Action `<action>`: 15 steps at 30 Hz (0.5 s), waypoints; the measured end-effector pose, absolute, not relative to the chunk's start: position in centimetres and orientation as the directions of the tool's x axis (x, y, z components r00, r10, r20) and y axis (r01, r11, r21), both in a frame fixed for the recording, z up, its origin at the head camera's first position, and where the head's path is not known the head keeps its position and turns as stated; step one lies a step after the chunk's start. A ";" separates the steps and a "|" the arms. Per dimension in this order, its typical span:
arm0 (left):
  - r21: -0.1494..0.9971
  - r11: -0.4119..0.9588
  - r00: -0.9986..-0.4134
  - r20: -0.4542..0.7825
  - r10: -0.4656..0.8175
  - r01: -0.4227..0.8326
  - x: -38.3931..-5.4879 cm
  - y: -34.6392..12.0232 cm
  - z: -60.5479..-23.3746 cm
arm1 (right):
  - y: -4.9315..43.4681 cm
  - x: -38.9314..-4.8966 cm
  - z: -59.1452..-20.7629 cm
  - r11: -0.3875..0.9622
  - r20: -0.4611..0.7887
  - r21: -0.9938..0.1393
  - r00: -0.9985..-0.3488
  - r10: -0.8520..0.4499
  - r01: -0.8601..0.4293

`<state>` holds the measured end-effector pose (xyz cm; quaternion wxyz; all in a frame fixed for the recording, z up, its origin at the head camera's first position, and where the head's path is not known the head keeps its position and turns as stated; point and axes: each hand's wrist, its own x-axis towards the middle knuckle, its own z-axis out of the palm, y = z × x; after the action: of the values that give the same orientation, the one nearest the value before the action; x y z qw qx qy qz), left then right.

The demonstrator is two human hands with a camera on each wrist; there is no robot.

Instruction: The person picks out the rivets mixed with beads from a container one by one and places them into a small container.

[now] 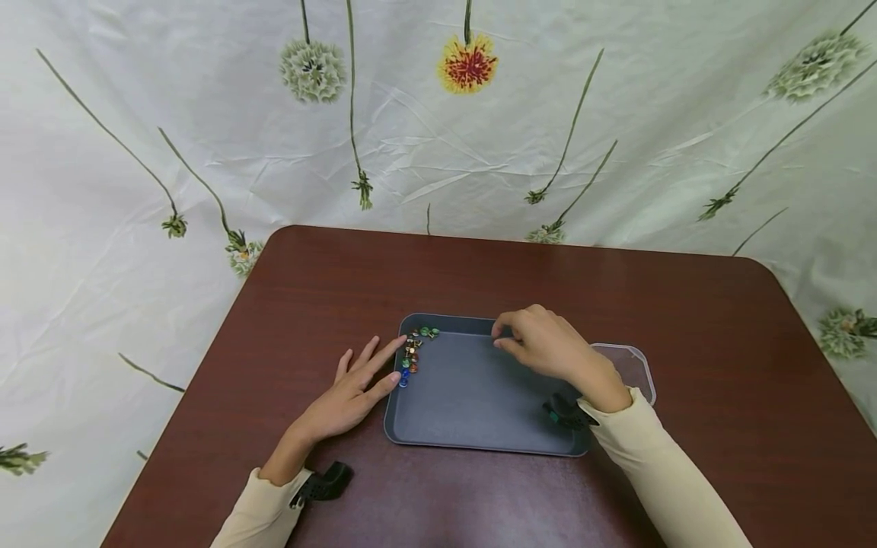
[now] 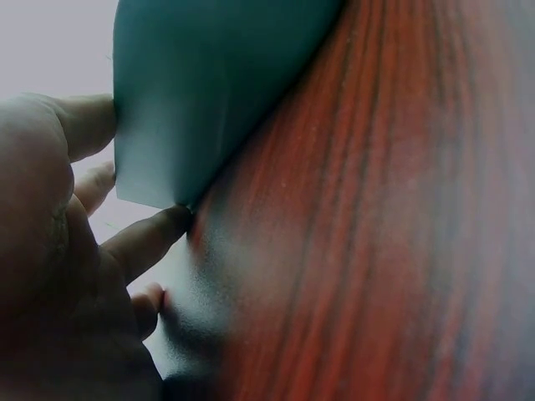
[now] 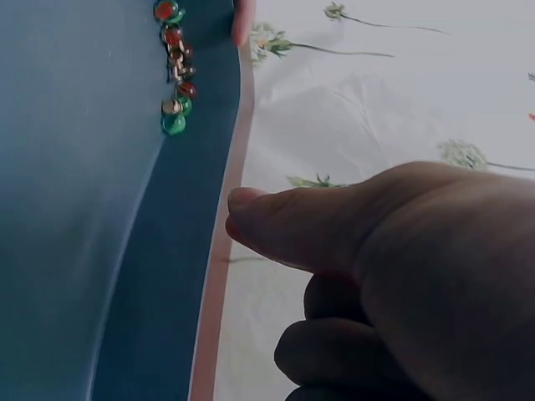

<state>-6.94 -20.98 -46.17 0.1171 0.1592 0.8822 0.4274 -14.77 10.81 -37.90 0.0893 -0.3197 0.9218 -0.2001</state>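
Observation:
A small group of shiny glass-like beads in green, red, gold and blue lies along the left side and far-left corner of a grey tray. My left hand, fingers spread, touches the tray's left rim beside the beads. In the left wrist view, its fingertips meet the tray's outer wall. My right hand hovers over the tray's far right part, away from the beads. Its thumb and index finger come close together, the other fingers curled. Whether anything small is between the tips is hidden.
A clear plastic container stands at the tray's right side, partly behind my right forearm. Both lie on a dark red-brown wooden table. Behind the table hangs a white cloth with printed flowers.

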 end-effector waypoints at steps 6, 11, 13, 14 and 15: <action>0.792 0.582 -0.921 -0.068 0.382 0.183 -7.0 -21.0 -46.2 | 8.9 -15.1 -38.3 0.710 -0.058 -0.414 -0.762 -0.645 -0.570; 0.793 0.584 -0.922 -0.073 0.379 0.177 -6.9 -20.9 -46.2 | 7.4 -15.4 -39.0 0.696 -0.066 -0.419 -0.745 -0.664 -0.583; 0.794 0.583 -0.923 -0.076 0.377 0.173 -6.9 -20.9 -46.1 | 6.9 -15.5 -39.3 0.690 -0.068 -0.423 -0.738 -0.671 -0.588; 0.793 0.584 -0.924 -0.077 0.375 0.171 -6.9 -20.9 -46.1 | 6.7 -15.6 -39.4 0.687 -0.069 -0.426 -0.736 -0.674 -0.589; 0.793 0.585 -0.924 -0.076 0.374 0.171 -6.9 -20.9 -46.1 | 6.4 -15.6 -39.5 0.685 -0.070 -0.427 -0.734 -0.676 -0.590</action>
<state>-6.89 -20.87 -46.11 0.1182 0.1543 0.8824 0.4285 -15.63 6.44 -39.51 0.1115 -0.3474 0.9110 -0.1921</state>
